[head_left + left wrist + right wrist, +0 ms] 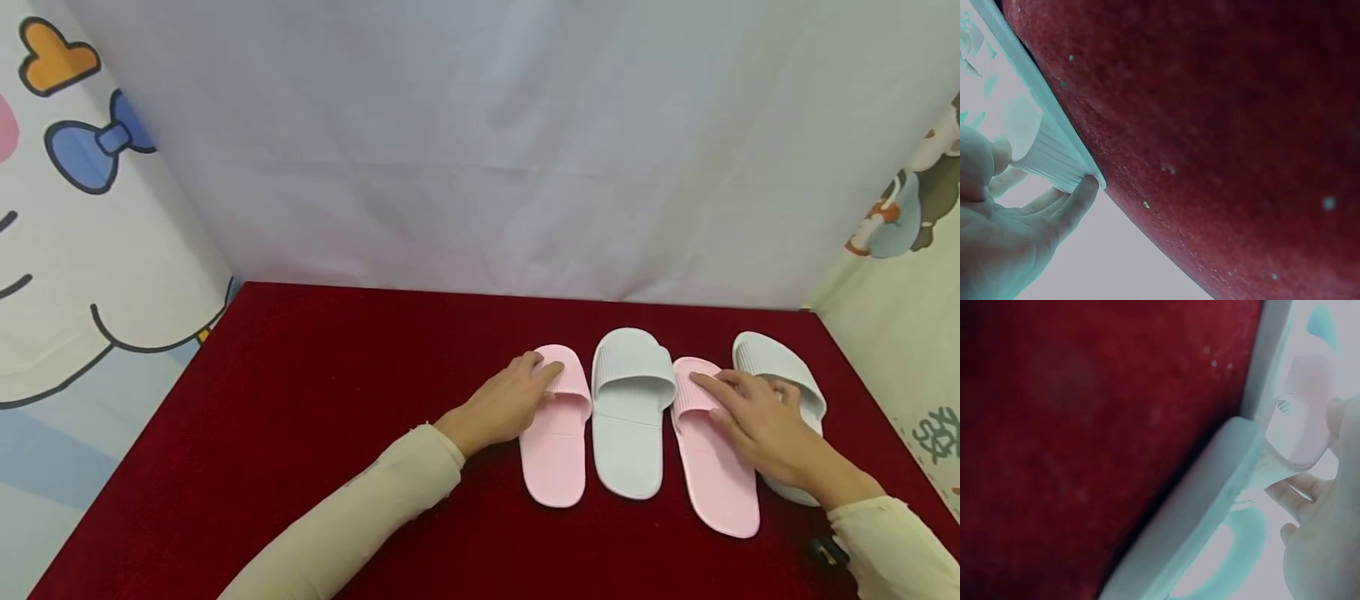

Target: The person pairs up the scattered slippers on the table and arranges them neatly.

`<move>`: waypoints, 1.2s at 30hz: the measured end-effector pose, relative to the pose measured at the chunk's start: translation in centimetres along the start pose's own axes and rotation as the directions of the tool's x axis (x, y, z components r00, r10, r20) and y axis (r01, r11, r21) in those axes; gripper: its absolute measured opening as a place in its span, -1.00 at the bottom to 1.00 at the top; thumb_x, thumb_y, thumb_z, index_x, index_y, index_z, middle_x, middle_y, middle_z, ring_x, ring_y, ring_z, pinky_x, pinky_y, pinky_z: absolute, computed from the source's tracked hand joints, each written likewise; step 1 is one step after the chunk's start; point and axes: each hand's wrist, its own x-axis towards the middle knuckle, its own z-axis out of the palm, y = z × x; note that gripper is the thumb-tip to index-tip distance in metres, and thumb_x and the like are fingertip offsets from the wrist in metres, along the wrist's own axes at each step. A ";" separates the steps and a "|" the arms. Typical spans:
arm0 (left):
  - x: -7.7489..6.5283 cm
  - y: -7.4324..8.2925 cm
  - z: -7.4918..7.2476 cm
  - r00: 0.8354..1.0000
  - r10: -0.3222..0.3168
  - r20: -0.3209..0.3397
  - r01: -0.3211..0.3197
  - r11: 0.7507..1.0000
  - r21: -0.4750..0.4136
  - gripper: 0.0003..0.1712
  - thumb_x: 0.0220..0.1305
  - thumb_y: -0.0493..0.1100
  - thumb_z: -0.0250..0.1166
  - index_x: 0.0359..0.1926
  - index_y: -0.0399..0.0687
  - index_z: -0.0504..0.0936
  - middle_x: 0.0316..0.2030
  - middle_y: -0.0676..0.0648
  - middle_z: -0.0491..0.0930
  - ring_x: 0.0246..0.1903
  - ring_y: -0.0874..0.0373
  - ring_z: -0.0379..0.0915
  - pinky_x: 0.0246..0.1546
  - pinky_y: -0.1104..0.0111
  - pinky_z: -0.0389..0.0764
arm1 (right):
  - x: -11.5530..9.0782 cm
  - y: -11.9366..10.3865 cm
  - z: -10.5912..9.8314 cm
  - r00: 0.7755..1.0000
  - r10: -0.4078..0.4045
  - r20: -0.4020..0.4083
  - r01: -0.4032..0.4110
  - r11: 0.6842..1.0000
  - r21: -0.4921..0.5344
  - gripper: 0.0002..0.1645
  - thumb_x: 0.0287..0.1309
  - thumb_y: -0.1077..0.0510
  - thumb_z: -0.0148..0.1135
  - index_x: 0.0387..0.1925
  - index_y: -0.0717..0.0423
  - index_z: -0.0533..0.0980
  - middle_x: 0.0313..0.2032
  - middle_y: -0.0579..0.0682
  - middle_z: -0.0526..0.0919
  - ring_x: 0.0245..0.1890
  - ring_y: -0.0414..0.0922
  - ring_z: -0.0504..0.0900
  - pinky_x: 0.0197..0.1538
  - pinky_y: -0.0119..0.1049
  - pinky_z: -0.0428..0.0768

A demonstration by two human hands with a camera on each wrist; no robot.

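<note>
Two pink slippers and two white slippers lie sole down, toes away from me, in a row in the head view. My left hand (pixel 516 398) rests on the ribbed strap of the leftmost pink slipper (pixel 555 467), its thumb near the strap's opening. In the left wrist view, a fingertip touches that slipper's toe edge. My right hand (pixel 768 425) reaches over the other pink slipper (pixel 723 492), fingers touching its strap. A white slipper (pixel 628 450) lies between the pink ones. The rightmost white slipper (pixel 776 360) is partly hidden by my right hand.
The slippers lie on a dark red cloth-covered table (pixel 337 375). Behind it hangs a white curtain (pixel 480 167), with printed cloths at both sides. A small black object (pixel 828 550) lies beside my right sleeve.
</note>
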 end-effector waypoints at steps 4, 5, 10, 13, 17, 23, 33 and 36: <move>-0.6 0.1 0.1 1.000 0.016 0.000 -0.016 1.000 0.018 -0.54 0.50 -0.14 0.08 0.36 0.01 0.33 0.20 -0.27 0.41 0.13 -0.10 0.48 -0.02 0.16 0.66 | -0.8 -0.4 0.1 1.000 -0.001 0.006 0.001 1.000 0.002 -0.43 0.42 0.06 0.06 0.41 -0.13 0.28 0.15 0.23 0.42 0.13 0.20 0.38 0.06 0.21 0.07; -0.8 0.1 0.1 1.000 0.019 -0.001 -0.019 1.000 0.023 -0.54 0.50 -0.14 0.08 0.35 0.01 0.32 0.20 -0.27 0.41 0.13 -0.10 0.49 -0.03 0.16 0.66 | -0.9 -0.6 0.2 1.000 0.000 0.010 0.000 1.000 0.004 -0.43 0.41 0.06 0.07 0.41 -0.13 0.28 0.15 0.23 0.42 0.13 0.20 0.38 0.07 0.20 0.07; -1.4 0.3 0.1 0.999 0.033 -0.010 -0.032 0.999 0.042 -0.54 0.50 -0.14 0.09 0.35 0.00 0.33 0.20 -0.27 0.42 0.12 -0.10 0.50 -0.07 0.17 0.68 | -1.6 -1.0 0.3 1.000 -0.002 -0.004 0.002 1.000 0.003 -0.44 0.39 0.06 0.09 0.38 -0.14 0.30 0.13 0.20 0.44 0.12 0.18 0.40 0.05 0.19 0.09; -1.6 0.4 0.1 0.999 0.033 -0.010 -0.032 0.998 0.046 -0.55 0.50 -0.14 0.09 0.35 0.01 0.33 0.20 -0.27 0.42 0.11 -0.10 0.50 -0.09 0.17 0.68 | -1.9 -1.1 0.5 1.000 -0.008 -0.020 0.008 1.000 0.005 -0.43 0.39 0.07 0.10 0.38 -0.11 0.30 0.12 0.19 0.45 0.12 0.16 0.41 0.04 0.17 0.09; -1.7 0.5 0.2 1.000 0.019 0.005 -0.019 0.999 0.047 -0.53 0.52 -0.08 0.07 0.37 0.03 0.32 0.21 -0.26 0.42 0.13 -0.10 0.50 -0.06 0.14 0.67 | -2.5 -1.3 0.7 0.999 -0.009 -0.031 0.009 1.000 0.011 -0.39 0.37 0.09 0.11 0.41 0.00 0.28 0.16 0.21 0.43 0.12 0.16 0.42 0.03 0.15 0.08; -1.6 0.4 -0.1 1.000 0.004 0.023 -0.004 1.000 0.021 -0.49 0.53 0.00 0.04 0.41 0.07 0.30 0.25 -0.26 0.40 0.19 -0.09 0.46 0.00 0.12 0.66 | -2.9 -1.4 0.5 0.999 0.019 -0.028 -0.019 1.000 0.001 -0.35 0.38 0.10 0.10 0.44 0.04 0.23 0.24 0.23 0.40 0.12 0.21 0.45 0.02 0.14 0.09; -1.7 0.1 -0.4 1.000 0.004 -0.018 -0.004 1.000 0.006 -0.51 0.52 -0.08 0.06 0.41 0.03 0.33 0.20 -0.30 0.43 0.15 -0.13 0.48 0.03 0.13 0.65 | -2.4 -1.8 0.0 1.000 0.016 -0.024 -0.016 1.000 -0.025 -0.40 0.39 0.11 0.09 0.41 0.02 0.26 0.20 0.18 0.42 0.13 0.19 0.43 0.02 0.17 0.11; -2.0 0.1 -0.2 1.000 -0.004 -0.011 0.004 1.000 0.002 -0.51 0.52 -0.10 0.07 0.40 0.05 0.34 0.19 -0.29 0.43 0.15 -0.11 0.47 0.02 0.14 0.66 | -2.8 -2.0 0.1 1.000 0.015 -0.026 -0.015 1.000 -0.013 -0.39 0.38 0.11 0.12 0.41 0.01 0.27 0.18 0.17 0.43 0.13 0.18 0.42 0.02 0.17 0.09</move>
